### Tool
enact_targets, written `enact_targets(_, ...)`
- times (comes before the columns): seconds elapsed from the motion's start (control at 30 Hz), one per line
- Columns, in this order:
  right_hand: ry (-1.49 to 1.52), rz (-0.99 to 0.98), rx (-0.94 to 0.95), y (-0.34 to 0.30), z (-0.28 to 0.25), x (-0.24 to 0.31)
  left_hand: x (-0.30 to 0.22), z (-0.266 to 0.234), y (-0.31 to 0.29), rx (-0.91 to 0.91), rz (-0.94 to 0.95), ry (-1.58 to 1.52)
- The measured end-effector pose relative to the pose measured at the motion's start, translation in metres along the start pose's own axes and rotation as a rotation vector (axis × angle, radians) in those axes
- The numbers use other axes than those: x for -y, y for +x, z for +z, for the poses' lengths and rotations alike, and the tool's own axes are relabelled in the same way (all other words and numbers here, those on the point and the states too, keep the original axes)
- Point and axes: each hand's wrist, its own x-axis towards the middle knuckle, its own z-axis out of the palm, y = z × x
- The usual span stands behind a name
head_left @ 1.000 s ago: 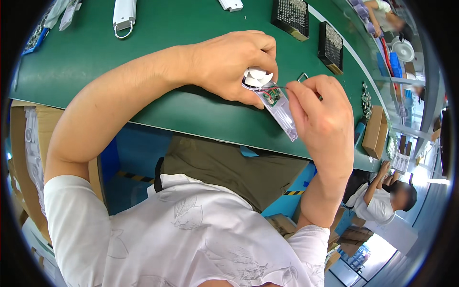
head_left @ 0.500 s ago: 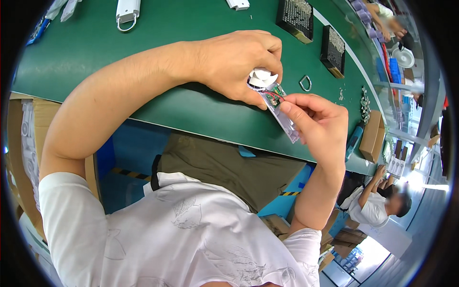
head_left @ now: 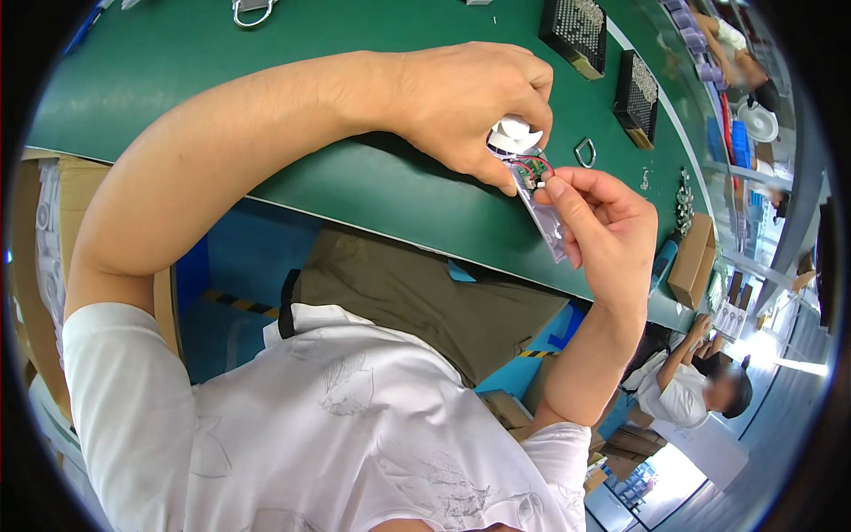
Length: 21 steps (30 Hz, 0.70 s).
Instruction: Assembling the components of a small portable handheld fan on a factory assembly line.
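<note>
My left hand (head_left: 483,106) is closed around a small handheld fan with its casing open. White fan blades (head_left: 514,135) show under its fingers, and a pale casing half (head_left: 545,226) slants down toward my right hand. A green circuit board (head_left: 534,167) with red and black wires lies in the casing. My right hand (head_left: 607,217) pinches a small white wire connector (head_left: 542,185) at the board, thumb against forefinger. The fan is held just above the green table near its front edge. My left fingers hide part of the fan head.
Black trays of small metal parts (head_left: 574,35) (head_left: 636,99) stand at the far right. A metal D-ring (head_left: 585,152) lies nearer, with loose screws (head_left: 685,199), a teal-handled tool (head_left: 665,257) and a cardboard box (head_left: 692,262) beyond. Another person (head_left: 691,390) works at the right.
Both hands and the fan have shifted slightly right in the picture. The wires now bow up in a loop, and the white connector shows at my right fingertips.
</note>
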Motion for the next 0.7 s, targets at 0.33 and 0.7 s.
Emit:
enact_targets(0.33,-0.129,-0.193,-0.090,0.000,0.010,-0.017,0.000,0.000,0.000,0.005,-0.005,0.003)
enact_targets(0.7,-0.140,-0.185,-0.217,-0.005,0.022,-0.018,0.000,0.001,0.000,0.003,-0.011,0.010)
